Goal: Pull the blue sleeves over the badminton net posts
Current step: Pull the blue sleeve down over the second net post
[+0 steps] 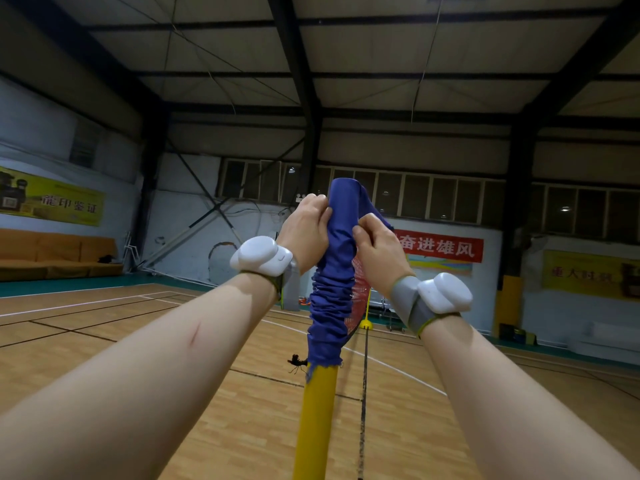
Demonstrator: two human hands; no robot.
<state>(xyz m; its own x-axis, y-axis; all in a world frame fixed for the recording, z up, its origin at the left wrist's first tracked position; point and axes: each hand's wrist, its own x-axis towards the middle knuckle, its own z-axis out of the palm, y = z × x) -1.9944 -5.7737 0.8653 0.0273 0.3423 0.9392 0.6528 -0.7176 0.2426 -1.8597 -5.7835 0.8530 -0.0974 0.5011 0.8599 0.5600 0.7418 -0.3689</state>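
Note:
A yellow net post (317, 420) rises from the bottom middle of the head view. A blue fabric sleeve (332, 292) covers its top, bunched into folds, with a frayed lower hem about a third of the way up the frame. My left hand (306, 230) pinches the sleeve's left side near the top. My right hand (375, 247) grips its right side a little lower. Red net mesh (358, 296) shows behind the sleeve on the right. The post's top is hidden under the fabric.
A net cord (363, 393) hangs right of the post. A second yellow post (366, 317) stands far across the wooden court. An orange bench (59, 254) lines the left wall, banners hang on the walls, and white trackers sit on both wrists.

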